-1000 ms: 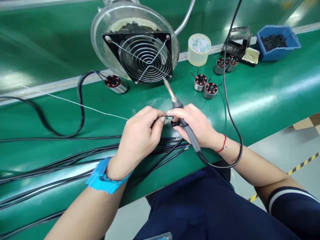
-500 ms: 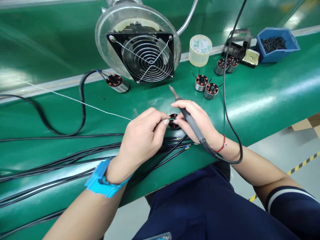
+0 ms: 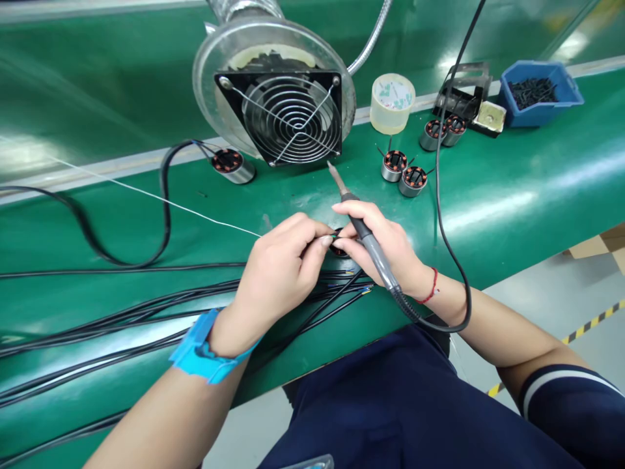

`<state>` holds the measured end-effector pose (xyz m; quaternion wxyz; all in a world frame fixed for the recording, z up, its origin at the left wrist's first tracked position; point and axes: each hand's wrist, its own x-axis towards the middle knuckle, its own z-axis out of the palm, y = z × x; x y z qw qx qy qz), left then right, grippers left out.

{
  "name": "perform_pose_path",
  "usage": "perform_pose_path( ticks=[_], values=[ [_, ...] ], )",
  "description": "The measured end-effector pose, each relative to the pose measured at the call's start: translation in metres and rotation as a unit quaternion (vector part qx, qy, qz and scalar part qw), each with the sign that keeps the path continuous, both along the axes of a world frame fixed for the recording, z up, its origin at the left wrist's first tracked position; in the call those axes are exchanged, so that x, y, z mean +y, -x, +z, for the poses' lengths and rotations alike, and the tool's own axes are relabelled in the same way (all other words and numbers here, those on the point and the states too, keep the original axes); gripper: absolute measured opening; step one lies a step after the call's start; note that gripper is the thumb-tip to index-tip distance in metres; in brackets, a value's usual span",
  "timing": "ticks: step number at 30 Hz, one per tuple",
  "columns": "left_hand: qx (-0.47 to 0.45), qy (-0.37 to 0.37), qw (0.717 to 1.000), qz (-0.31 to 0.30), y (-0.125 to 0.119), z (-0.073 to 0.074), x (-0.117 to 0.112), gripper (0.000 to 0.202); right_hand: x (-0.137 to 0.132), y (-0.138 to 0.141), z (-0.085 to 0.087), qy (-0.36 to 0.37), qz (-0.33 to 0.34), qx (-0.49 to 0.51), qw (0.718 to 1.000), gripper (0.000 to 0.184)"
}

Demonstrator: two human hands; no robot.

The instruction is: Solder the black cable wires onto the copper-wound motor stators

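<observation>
My left hand (image 3: 280,273) is closed, thumb and forefinger pinching a thin green wire (image 3: 334,237) over a small motor stator (image 3: 340,251). The stator is mostly hidden behind my fingers. A thin white strand (image 3: 195,212), apparently solder wire, runs in from the left and ends at my left hand. My right hand (image 3: 398,254) grips a soldering iron (image 3: 375,249), its tip pointing up and away towards the fan. The thumb and a finger of that hand also meet at the wire, almost touching my left fingertips.
A caged fan (image 3: 295,124) stands behind my hands. Several black cables (image 3: 122,309) lie to the left. One stator (image 3: 233,166) has a cable attached; more stators (image 3: 413,181) sit to the right, near a tape roll (image 3: 392,104) and a blue bin (image 3: 537,111) of black pieces.
My fingertips have drawn closer together over the stator, covering more of the green wire. The soldering iron has tilted slightly in my right hand. The whole view has shifted a little.
</observation>
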<state>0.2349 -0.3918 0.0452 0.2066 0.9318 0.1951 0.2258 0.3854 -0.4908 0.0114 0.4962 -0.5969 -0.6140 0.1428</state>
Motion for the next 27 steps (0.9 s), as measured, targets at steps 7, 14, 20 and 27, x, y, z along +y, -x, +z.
perform_pose_path(
  ticks=[7,14,20,27],
  values=[
    [0.019,0.020,0.997,0.068,0.007,0.008,0.019,0.019,-0.006,-0.015,-0.009,-0.065,-0.043,-0.022,0.997,0.040],
    [0.139,-0.033,0.973,0.184,0.025,0.015,0.095,0.026,-0.012,-0.034,-0.011,-0.091,-0.107,0.024,0.990,0.040],
    [0.236,-0.053,0.928,0.283,0.025,0.010,0.146,0.065,-0.018,-0.035,-0.005,-0.103,-0.109,0.000,0.989,0.039],
    [0.312,0.019,0.927,0.209,0.014,0.024,0.206,0.037,-0.022,-0.043,-0.009,-0.095,-0.122,-0.055,0.986,0.035]
  ],
)
